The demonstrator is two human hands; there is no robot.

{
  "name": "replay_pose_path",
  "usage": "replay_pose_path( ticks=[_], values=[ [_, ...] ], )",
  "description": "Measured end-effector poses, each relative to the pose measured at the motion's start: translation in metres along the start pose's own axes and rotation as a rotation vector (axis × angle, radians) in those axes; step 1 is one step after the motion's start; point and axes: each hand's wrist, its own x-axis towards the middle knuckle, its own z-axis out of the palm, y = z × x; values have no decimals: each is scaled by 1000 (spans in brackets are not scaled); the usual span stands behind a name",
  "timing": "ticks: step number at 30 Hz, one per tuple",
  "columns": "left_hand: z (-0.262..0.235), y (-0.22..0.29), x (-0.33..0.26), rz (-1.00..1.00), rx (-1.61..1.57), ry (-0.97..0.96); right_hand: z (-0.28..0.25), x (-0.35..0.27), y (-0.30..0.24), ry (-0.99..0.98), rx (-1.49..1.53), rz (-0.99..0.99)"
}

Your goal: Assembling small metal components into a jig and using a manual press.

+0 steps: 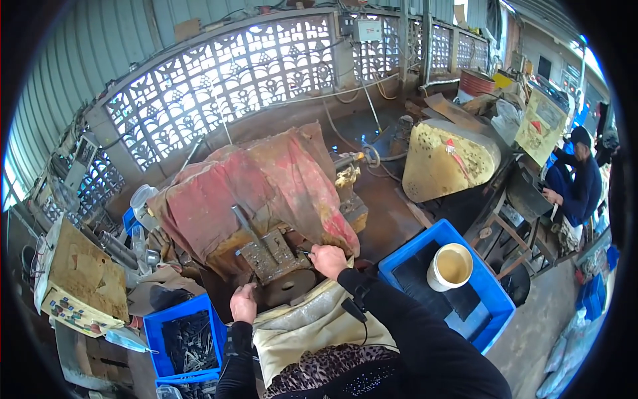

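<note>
Right hand [329, 260] is pinching a small metal piece at the press [274, 259], left hand [243, 304] resting loose at 7 o'clock, so fingers could easily get crushed under that die.

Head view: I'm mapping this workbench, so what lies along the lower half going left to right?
Worn cardboard box → blue crate of dark metal pieces → left hand → right hand at the rusty machine → blue tray with a cream bucket.
</note>
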Motion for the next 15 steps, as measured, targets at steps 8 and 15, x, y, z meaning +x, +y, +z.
replay_pose_path(
  ticks=[8, 15],
  values=[
    [0, -3, -4, -29, 76, -10, 0, -1, -3, -30, -17, 13],
    [2, -5, -6, -30, 100, 9, 0, 0, -3, -30, -45, -4]
  ],
)
